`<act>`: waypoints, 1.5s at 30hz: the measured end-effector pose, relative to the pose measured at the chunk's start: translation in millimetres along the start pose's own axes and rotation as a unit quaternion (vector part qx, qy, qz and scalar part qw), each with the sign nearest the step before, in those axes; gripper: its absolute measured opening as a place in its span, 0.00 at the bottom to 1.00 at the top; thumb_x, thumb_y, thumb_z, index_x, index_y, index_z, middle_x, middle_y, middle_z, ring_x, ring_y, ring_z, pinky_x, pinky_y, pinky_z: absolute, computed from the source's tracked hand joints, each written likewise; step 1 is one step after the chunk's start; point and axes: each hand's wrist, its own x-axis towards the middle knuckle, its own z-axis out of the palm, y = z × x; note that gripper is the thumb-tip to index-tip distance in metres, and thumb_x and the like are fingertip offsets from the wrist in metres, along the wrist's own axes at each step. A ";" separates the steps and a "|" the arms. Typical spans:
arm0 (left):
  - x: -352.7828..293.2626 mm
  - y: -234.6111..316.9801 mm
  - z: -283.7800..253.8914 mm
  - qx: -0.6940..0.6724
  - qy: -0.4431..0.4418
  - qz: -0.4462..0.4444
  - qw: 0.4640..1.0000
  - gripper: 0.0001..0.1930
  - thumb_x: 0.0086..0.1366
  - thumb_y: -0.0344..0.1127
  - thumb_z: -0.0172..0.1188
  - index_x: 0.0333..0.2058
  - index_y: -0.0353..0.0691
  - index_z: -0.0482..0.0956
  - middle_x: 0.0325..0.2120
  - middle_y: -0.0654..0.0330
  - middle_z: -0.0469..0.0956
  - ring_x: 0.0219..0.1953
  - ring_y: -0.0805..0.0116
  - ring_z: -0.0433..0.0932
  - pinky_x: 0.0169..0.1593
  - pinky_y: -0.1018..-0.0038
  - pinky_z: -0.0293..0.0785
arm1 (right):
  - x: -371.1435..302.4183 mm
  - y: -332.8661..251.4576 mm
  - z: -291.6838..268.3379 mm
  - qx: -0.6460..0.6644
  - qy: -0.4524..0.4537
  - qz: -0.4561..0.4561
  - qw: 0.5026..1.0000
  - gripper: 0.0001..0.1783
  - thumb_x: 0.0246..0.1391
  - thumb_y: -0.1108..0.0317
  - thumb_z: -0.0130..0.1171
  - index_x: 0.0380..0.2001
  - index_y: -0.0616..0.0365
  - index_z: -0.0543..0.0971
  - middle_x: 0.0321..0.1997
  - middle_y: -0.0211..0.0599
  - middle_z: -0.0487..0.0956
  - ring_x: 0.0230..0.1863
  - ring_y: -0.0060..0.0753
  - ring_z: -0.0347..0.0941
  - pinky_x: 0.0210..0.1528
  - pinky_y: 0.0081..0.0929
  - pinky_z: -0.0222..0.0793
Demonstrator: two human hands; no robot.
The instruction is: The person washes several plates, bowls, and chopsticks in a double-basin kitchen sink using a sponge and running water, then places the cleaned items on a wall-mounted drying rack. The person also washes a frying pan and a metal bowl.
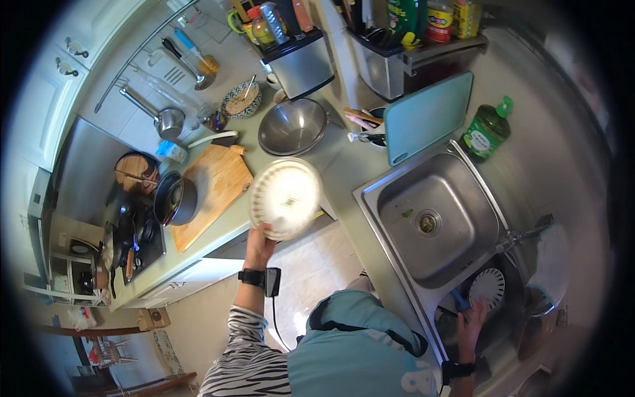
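My left hand (260, 245) grips the near rim of a white round plate (284, 192) with a ribbed edge, with the thumb on its face. The plate is held up above the counter's edge, left of the sink. Over the right-hand basin, my right hand (471, 323) has its fingers apart, with the tips close to a smaller white fluted dish (487, 289). This dish lies in a dark round pan or bowl; I cannot tell whether my fingers touch it. A blue handle (458, 300) shows beside the fingers. Part of the basin is hidden by my hand.
The steel sink (456, 218) has bits of food at its drain. Around it stand a green soap bottle (487, 129) and a blue cutting board (430, 119). A steel bowl (292, 126), a wooden board (215, 192) and a dark pot (176, 197) line the left counter.
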 end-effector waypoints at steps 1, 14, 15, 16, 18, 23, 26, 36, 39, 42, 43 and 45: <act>18.1 2.3 -26.1 -0.023 0.067 0.023 0.997 0.28 0.51 0.23 0.48 0.54 0.30 0.63 0.50 0.52 0.71 0.52 0.57 0.72 0.57 0.59 0.69 | -4.8 10.9 5.2 0.010 0.003 0.016 1.000 0.27 0.48 0.82 0.57 0.54 0.64 0.66 0.66 0.47 0.54 0.62 0.50 0.60 0.61 0.38 0.61; 231.5 44.2 -243.0 -0.028 0.138 0.101 0.985 0.17 0.56 0.29 0.53 0.47 0.38 0.69 0.38 0.55 0.72 0.43 0.56 0.73 0.46 0.56 0.76 | -29.6 88.6 15.3 0.057 0.157 0.163 0.972 0.19 0.48 0.79 0.60 0.45 0.58 0.74 0.57 0.44 0.66 0.57 0.43 0.67 0.48 0.30 0.73; 239.0 45.5 -233.7 -0.027 0.153 0.075 0.985 0.16 0.56 0.29 0.53 0.45 0.38 0.69 0.37 0.56 0.71 0.42 0.56 0.73 0.45 0.57 0.76 | -31.0 98.9 12.6 0.032 0.166 0.206 0.964 0.18 0.47 0.78 0.61 0.44 0.57 0.74 0.55 0.43 0.68 0.52 0.41 0.70 0.47 0.30 0.73; 247.9 47.3 -224.3 -0.026 0.170 0.054 0.984 0.15 0.57 0.29 0.52 0.44 0.38 0.69 0.35 0.56 0.71 0.41 0.57 0.73 0.45 0.58 0.75 | -33.9 105.7 15.8 -0.008 0.218 0.165 0.962 0.15 0.48 0.76 0.61 0.42 0.57 0.75 0.48 0.42 0.72 0.47 0.37 0.73 0.43 0.27 0.73; 258.4 47.9 -204.9 -0.026 0.214 0.020 0.976 0.12 0.57 0.30 0.51 0.42 0.38 0.70 0.33 0.56 0.70 0.40 0.58 0.72 0.44 0.61 0.75 | -43.6 120.0 15.4 0.009 0.227 0.281 0.932 0.13 0.48 0.74 0.61 0.39 0.58 0.76 0.39 0.39 0.77 0.40 0.34 0.76 0.40 0.24 0.72; 240.8 32.2 -146.3 -0.082 0.392 -0.026 0.916 0.07 0.59 0.31 0.50 0.36 0.39 0.70 0.26 0.58 0.68 0.35 0.62 0.71 0.42 0.67 0.74 | -56.7 157.8 33.3 0.141 0.233 0.385 0.882 0.10 0.50 0.72 0.61 0.38 0.61 0.78 0.31 0.33 0.79 0.32 0.24 0.76 0.33 0.21 0.71; 174.5 -15.1 -53.7 -0.047 0.122 -0.017 0.991 0.04 0.60 0.29 0.48 0.25 0.42 0.67 0.21 0.63 0.65 0.29 0.67 0.71 0.37 0.72 0.73 | -51.1 188.1 54.3 0.153 0.195 0.406 0.880 0.11 0.50 0.71 0.61 0.38 0.62 0.78 0.32 0.33 0.80 0.31 0.21 0.76 0.29 0.23 0.71; -110.9 -273.8 359.8 0.169 -0.443 -0.586 0.657 0.10 0.64 0.31 0.54 0.42 0.32 0.74 0.38 0.50 0.78 0.47 0.56 0.76 0.52 0.67 0.73 | -65.0 215.9 108.8 -0.005 -0.153 0.403 0.902 0.20 0.47 0.60 0.60 0.39 0.64 0.78 0.36 0.55 0.79 0.43 0.54 0.76 0.45 0.43 0.72; -154.4 -394.8 377.0 0.220 -0.358 -0.620 0.663 0.03 0.62 0.29 0.54 0.31 0.35 0.73 0.33 0.53 0.75 0.38 0.60 0.76 0.45 0.69 0.74 | -73.9 220.7 126.4 -0.055 -0.157 0.342 0.925 0.21 0.42 0.60 0.63 0.37 0.64 0.77 0.37 0.56 0.78 0.42 0.57 0.75 0.44 0.44 0.71; -171.7 -504.2 366.0 0.365 -0.309 -0.442 0.758 0.09 0.60 0.33 0.52 0.38 0.37 0.75 0.34 0.57 0.76 0.35 0.63 0.74 0.38 0.69 0.69 | -70.5 222.9 102.3 -0.014 -0.203 0.350 0.915 0.19 0.36 0.62 0.65 0.32 0.62 0.77 0.35 0.53 0.79 0.38 0.53 0.76 0.42 0.41 0.72; -170.0 -529.9 359.4 0.331 -0.318 -0.419 0.783 0.10 0.60 0.32 0.52 0.40 0.38 0.74 0.35 0.57 0.75 0.37 0.62 0.74 0.39 0.68 0.69 | -68.3 217.6 86.8 0.045 -0.185 0.387 0.902 0.17 0.34 0.63 0.65 0.28 0.62 0.78 0.33 0.50 0.79 0.35 0.50 0.76 0.41 0.40 0.73; -165.7 -567.4 349.9 0.313 -0.282 -0.420 0.804 0.12 0.61 0.32 0.50 0.43 0.38 0.73 0.38 0.56 0.75 0.42 0.59 0.74 0.42 0.64 0.69 | -61.5 205.3 49.9 0.083 -0.169 0.411 0.892 0.15 0.35 0.65 0.64 0.29 0.61 0.78 0.32 0.47 0.79 0.37 0.47 0.77 0.42 0.37 0.72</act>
